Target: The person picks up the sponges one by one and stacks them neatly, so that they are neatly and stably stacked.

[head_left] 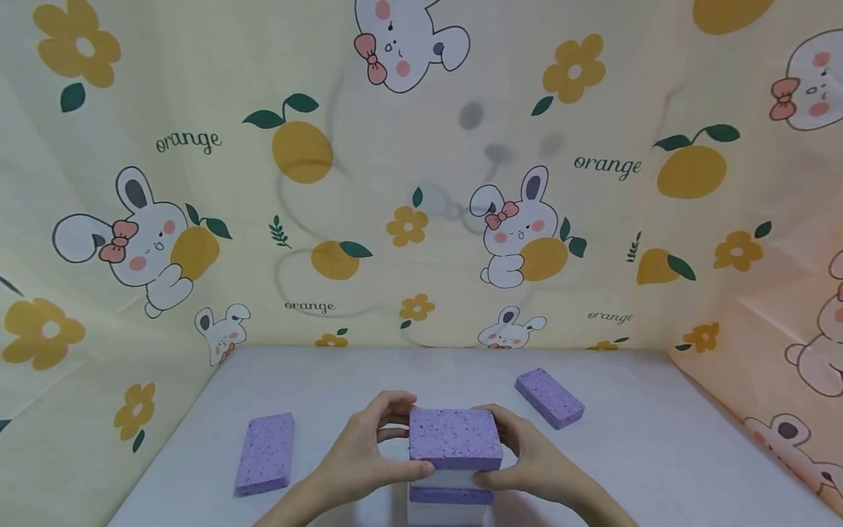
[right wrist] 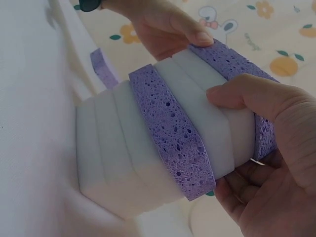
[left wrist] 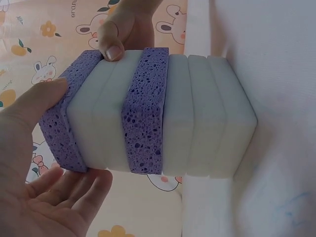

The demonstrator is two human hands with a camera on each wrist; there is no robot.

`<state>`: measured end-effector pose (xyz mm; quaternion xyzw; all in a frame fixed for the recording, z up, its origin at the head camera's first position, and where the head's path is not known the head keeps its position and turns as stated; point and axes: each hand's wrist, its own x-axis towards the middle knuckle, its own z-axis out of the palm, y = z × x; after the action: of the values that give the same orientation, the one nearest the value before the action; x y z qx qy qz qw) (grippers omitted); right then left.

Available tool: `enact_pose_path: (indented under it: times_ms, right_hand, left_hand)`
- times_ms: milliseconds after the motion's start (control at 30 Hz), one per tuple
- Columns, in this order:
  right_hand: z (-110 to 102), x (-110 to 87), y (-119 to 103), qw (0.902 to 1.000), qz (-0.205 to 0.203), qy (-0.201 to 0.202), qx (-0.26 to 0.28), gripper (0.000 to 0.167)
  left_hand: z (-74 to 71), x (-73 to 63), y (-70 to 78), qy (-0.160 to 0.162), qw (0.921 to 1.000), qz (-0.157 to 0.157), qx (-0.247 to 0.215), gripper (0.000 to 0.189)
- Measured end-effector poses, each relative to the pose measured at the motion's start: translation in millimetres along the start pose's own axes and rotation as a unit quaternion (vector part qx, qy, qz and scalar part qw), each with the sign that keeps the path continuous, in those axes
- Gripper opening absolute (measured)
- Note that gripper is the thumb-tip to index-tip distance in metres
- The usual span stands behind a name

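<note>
Here, both hands (head_left: 365, 450) (head_left: 530, 461) grip stacked sponges (head_left: 454, 443) on a white table (head_left: 632, 432) (bunny cloth (head_left: 408, 146) behind).

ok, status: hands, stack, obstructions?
Left hand grips top purple sponge. Right hand holds stack near top. Seven layers, standing. Nothing seen blocking; loose sponge left, another right.

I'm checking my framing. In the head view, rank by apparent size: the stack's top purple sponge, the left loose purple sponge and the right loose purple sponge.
1. Top purple sponge
2. Left loose purple sponge
3. Right loose purple sponge
Nearness to the camera differs, so real sizes may match.
</note>
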<state>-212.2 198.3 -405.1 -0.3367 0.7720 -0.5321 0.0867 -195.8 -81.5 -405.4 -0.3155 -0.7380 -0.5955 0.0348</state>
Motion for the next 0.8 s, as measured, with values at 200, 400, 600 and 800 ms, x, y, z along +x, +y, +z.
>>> enact_pose_path:
  times_ms: [200,400,600,800]
  right_hand:
    - [0.1,-1.1,2.1,1.0,-0.002,0.001,0.0,0.063]
    - [-0.3,-1.9,4.8,1.0,0.0,0.004,-0.004,0.064]
    - [-0.5,-1.2,5.3,1.0,-0.009,0.0,-0.003,0.063]
    - [-0.7,-0.2,4.8,0.9998,-0.018,-0.006,-0.003,0.062]
  left_hand:
    - [-1.0,0.9,2.1,-0.005,0.9999,-0.008,0.009,0.07]
    - [-1.1,1.8,1.8,-0.009,0.9999,-0.009,0.009,0.068]
    - [-1.4,0.8,0.4,-0.014,0.9997,-0.015,0.012,0.069]
    - [-1.9,-0.2,-0.7,-0.016,0.9998,-0.006,0.012,0.069]
